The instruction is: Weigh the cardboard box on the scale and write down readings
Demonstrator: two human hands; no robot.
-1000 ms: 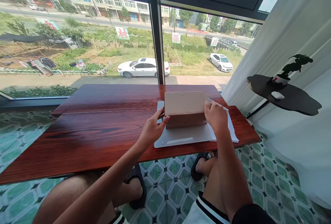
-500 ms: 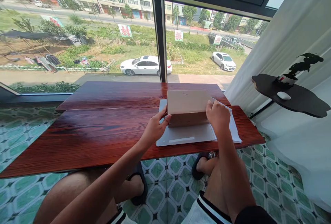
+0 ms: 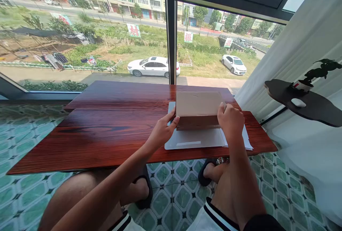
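Note:
A brown cardboard box [image 3: 199, 104] is held between my two hands, its lid closed. My left hand [image 3: 163, 127] grips the left side, thumb at the near corner and fingers along the edge. Around the right end, my right hand [image 3: 231, 119] is closed, knuckles up; its fingertips are partly hidden. Below the box lies a flat grey sheet-like thing, perhaps a closed laptop [image 3: 192, 138], with a pale strip near its front edge. White papers [image 3: 247, 140] stick out under my right hand. Whether the box rests on the grey thing or hangs just above it, I cannot tell.
The dark red wooden table [image 3: 107, 135] stretches to the left, close to a large window. At the right, a dark wavy shelf [image 3: 315, 108] carries a potted plant [image 3: 303, 83] and a white rounded object [image 3: 298, 102]. A white curtain [image 3: 283, 56] hangs beside it.
My view has turned slightly, so the scene sits a little further right. Both hands keep their hold on the box, which shows no clear shift over the grey thing.

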